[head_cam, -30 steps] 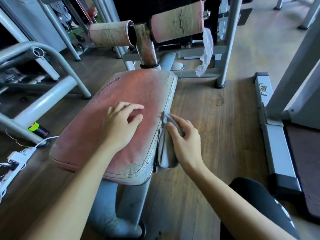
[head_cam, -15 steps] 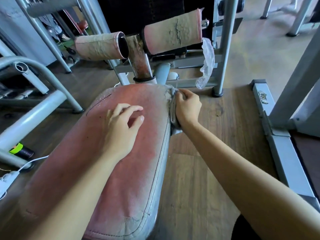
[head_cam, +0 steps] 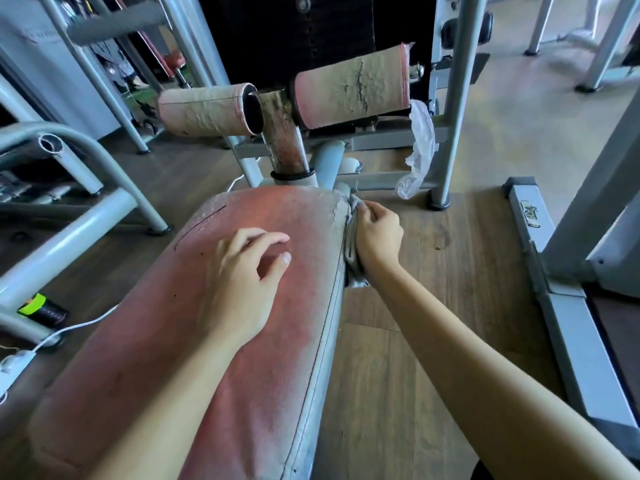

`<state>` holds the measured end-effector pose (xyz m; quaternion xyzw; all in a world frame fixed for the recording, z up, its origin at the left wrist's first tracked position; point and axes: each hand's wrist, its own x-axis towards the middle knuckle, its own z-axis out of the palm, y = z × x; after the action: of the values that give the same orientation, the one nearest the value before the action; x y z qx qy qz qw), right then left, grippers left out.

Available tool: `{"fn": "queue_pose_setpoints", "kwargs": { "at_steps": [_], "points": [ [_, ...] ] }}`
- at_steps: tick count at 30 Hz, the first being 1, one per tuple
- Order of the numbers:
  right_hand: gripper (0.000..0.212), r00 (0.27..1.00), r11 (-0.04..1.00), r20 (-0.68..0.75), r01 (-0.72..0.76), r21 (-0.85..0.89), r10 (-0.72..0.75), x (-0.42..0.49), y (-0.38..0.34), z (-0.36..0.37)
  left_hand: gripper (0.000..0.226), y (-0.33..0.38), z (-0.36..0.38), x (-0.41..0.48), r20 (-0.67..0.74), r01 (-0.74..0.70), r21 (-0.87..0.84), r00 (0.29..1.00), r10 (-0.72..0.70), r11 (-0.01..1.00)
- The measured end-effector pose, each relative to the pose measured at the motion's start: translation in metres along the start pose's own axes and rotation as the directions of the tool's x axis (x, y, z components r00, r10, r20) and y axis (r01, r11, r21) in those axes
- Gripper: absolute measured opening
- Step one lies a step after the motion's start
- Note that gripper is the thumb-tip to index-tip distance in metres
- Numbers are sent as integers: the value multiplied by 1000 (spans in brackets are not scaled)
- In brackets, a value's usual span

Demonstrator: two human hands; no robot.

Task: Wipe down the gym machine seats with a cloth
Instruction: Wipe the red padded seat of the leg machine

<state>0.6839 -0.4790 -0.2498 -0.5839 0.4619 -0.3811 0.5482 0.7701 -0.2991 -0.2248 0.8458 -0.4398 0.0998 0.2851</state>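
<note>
Seat edge: right hand w/ cloth slid up to far corner

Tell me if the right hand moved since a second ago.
Yes. The right hand, holding the cloth, slid along the seat edge, away from the person, to the far corner by the post.

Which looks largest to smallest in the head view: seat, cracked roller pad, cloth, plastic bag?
1. seat
2. cracked roller pad
3. plastic bag and cloth: close, left unranked, since the right hand hides part of the cloth.
</note>
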Motion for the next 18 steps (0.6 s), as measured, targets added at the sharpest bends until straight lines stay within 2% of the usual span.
{"fn": "queue_pose_setpoints", "kwargs": {
  "at_steps": [5,9,11,15,18],
  "points": [
    [24,989,989,26,148,-11,-148,-55,25,-16,21,1,0,-1,-4,14,-45,1000,-14,999],
    [26,994,991,-37,101,-92,-105,-8,-1,1,22,1,-1,0,7,29,-56,1000,-28,998],
    [26,992,989,-16,125,-79,-127,-8,3,-1,22,2,-2,-1,22,27,-60,999,-26,998],
    [21,949,942,128,304,-144,-287,-53,20,-35,21,1,-4,1,36,51,-78,998,-48,996],
    [20,854,836,95,520,-176,-512,-65,1,-44,22,-1,0,1,25,16,-70,1000,-15,997]
  ]
}}
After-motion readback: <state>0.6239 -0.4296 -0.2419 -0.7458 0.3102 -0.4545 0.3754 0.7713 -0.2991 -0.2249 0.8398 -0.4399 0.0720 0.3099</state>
